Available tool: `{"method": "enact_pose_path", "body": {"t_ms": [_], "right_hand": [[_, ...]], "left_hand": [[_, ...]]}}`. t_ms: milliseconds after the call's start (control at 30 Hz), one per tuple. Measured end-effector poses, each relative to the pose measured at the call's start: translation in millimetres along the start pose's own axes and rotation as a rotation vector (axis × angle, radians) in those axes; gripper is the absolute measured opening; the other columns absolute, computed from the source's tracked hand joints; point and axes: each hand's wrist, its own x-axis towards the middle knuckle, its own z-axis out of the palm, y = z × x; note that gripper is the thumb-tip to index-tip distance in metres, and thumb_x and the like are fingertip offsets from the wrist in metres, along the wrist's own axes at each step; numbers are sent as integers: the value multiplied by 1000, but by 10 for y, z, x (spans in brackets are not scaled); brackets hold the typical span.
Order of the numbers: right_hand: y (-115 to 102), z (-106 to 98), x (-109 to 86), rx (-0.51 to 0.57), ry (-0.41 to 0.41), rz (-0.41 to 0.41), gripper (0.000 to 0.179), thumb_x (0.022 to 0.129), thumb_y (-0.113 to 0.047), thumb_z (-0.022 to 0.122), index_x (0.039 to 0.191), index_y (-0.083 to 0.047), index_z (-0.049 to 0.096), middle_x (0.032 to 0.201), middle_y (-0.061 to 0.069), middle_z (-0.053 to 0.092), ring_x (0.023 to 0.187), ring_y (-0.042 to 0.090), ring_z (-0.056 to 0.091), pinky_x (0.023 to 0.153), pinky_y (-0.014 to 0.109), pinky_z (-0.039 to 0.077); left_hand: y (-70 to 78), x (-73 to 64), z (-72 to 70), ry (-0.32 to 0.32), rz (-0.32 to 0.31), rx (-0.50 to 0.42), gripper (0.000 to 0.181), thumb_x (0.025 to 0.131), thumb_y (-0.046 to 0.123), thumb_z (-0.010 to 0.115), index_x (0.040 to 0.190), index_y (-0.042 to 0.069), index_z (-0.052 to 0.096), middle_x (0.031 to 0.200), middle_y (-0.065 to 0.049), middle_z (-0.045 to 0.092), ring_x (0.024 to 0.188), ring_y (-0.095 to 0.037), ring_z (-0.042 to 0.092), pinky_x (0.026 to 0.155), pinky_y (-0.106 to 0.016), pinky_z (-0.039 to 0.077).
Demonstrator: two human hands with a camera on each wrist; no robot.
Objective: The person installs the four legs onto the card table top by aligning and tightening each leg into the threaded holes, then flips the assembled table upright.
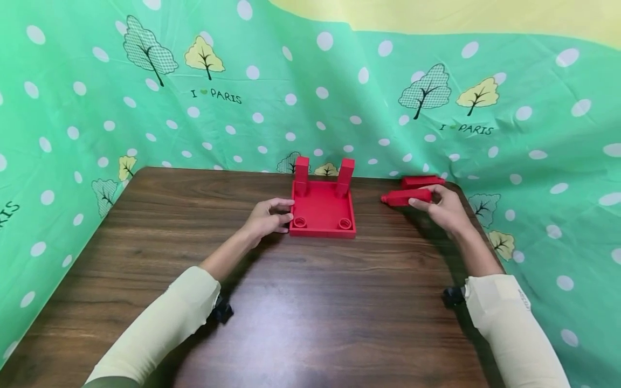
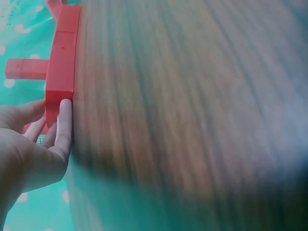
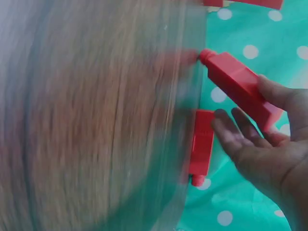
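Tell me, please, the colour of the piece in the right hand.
The held piece is plain red; the right wrist view shows it best.

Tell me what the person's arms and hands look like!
Cream sleeves cover both arms. The right sleeve has tiny, unreadable print. A black gadget sits at each cuff. Dark green cloth meets the left sleeve. The left hand and right hand wear no gloves.

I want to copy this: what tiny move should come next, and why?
I'd probably bring the red piece in the right hand toward the near-right ring of the red base: the piece's knob points toward the base, the ring looks open, two posts stand at the back, and the left hand touches the base's side.
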Motion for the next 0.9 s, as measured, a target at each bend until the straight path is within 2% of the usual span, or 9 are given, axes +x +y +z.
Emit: {"method": "enact_pose_path", "body": {"t_ms": [100,200,300,533,600,733,833,900], "right_hand": [[-21,47,5,319,-20,45,36,107,-24,79,131,-8,57,107,-13,67,88,-3,66,79,11,61],[-31,85,11,616,-42,72,35,107,-15,79,131,-15,54,117,-13,71,102,-4,75,90,16,67],[-45,115,4,774,-43,69,36,108,-16,77,134,-18,52,124,-9,70,105,-1,78,90,20,68],[-93,168,-17,960,-83,30,33,113,-23,68,139,-24,47,137,-6,60,107,8,81,87,26,71],[-103,185,-19,979,-94,25,34,113,-24,66,140,-24,45,139,-5,58,108,10,81,88,27,71],[-111,217,-18,970,-99,24,36,113,-25,66,141,-25,44,139,-3,60,108,11,83,90,26,71],[-114,256,-14,967,-100,22,40,112,-23,68,143,-21,43,135,-2,67,106,10,83,90,26,71],[-129,292,-15,961,-98,20,41,112,-22,69,143,-19,43,129,-2,72,105,9,84,89,26,71]], "left_hand": [[-15,-20,-39,18,12,29,45,106,1,73,151,3,70,147,-22,69,104,-19,78,87,-37,73],[-43,-37,-80,30,23,45,41,106,0,73,146,1,72,147,-21,71,110,-21,77,87,-35,73],[-66,-66,-115,27,30,67,37,106,-1,72,143,-1,73,152,-20,70,116,-25,76,89,-34,72],[-36,-180,-151,5,40,136,35,106,1,72,141,-1,74,153,-21,70,121,-31,78,97,-38,71],[-11,-219,-149,-1,49,173,34,107,3,72,140,0,76,150,-20,72,114,-30,79,92,-35,71],[34,-297,-131,-19,102,301,31,107,9,73,137,6,79,139,-17,77,83,-22,73,75,-27,63],[47,-345,-103,-28,158,412,29,107,12,73,134,10,81,132,-13,80,73,-20,68,82,-32,59],[36,-369,-85,-33,196,476,28,107,13,73,134,11,82,133,-10,81,78,-18,69,95,-36,59]]}}
